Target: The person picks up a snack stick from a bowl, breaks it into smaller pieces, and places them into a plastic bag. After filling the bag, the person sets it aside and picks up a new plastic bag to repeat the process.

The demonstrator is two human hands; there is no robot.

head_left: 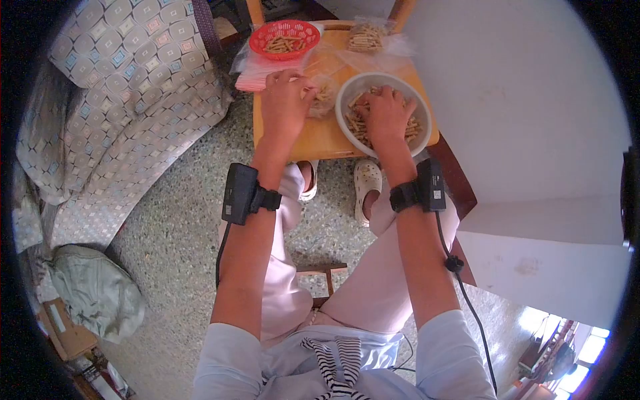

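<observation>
My left hand [285, 100] is closed on the edge of a clear plastic bag [323, 97], thumb and fingers pinched at its left side. Several short tan sticks show inside this bag, which rests on the wooden chair seat [320, 141]. To the right stands a white bowl [343, 119] holding many of the same short tan sticks [360, 128]. My right hand [388, 113] is down in the bowl, fingers spread and bent over the sticks; its fingertips are partly hidden among them.
A red basket [313, 32] with more sticks sits at the back left, over a stack of pink-edged bags [253, 81]. Another filled clear bag [367, 39] lies at the back right. Patterned cloth [133, 120] hangs at left; a white wall [520, 100] stands right.
</observation>
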